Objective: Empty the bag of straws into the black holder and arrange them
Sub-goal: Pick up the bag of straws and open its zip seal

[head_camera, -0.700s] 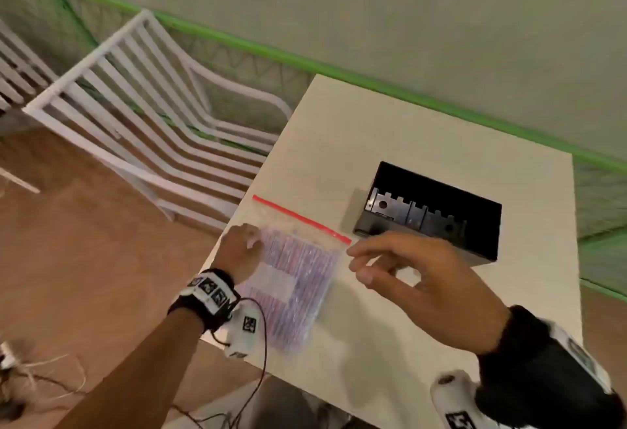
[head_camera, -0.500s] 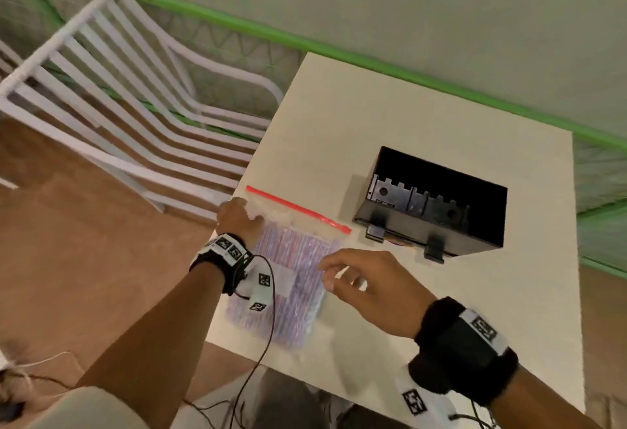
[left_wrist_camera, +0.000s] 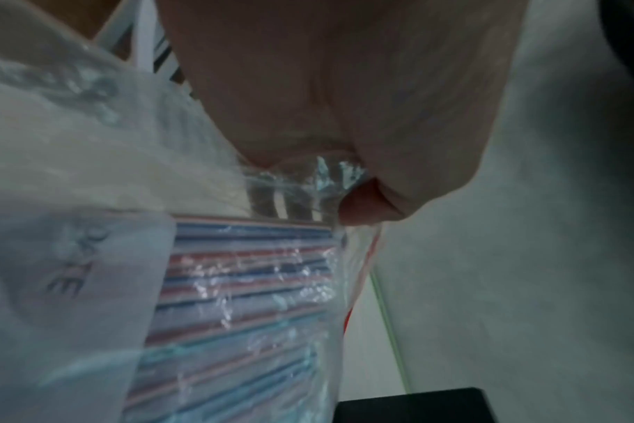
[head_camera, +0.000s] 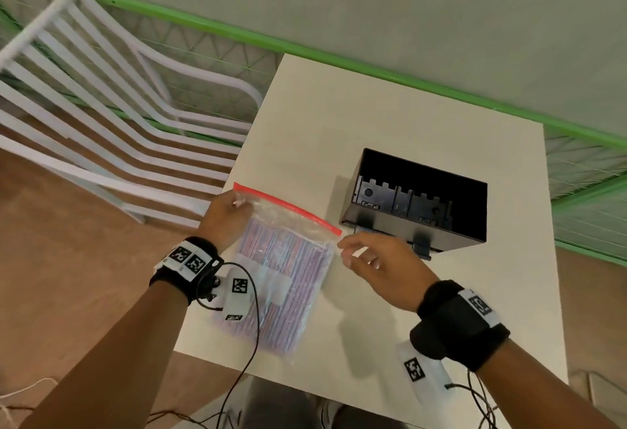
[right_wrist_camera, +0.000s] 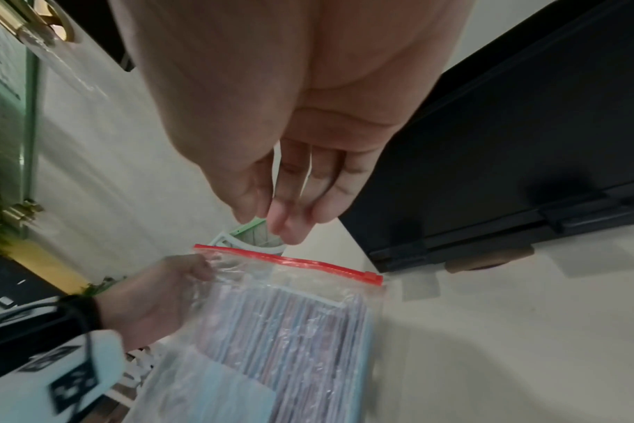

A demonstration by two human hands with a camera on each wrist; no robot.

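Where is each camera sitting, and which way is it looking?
Head: on the person's head, looking down at the table, the bag of straws, the black holder; both forearms, left hand and right hand show.
Left wrist: under the left hand, looking along it at the bag corner it pinches; palm shows.
Right wrist: under the right hand, looking along its fingers at the bag's red zip strip; the left hand shows too.
All three share the bag and holder.
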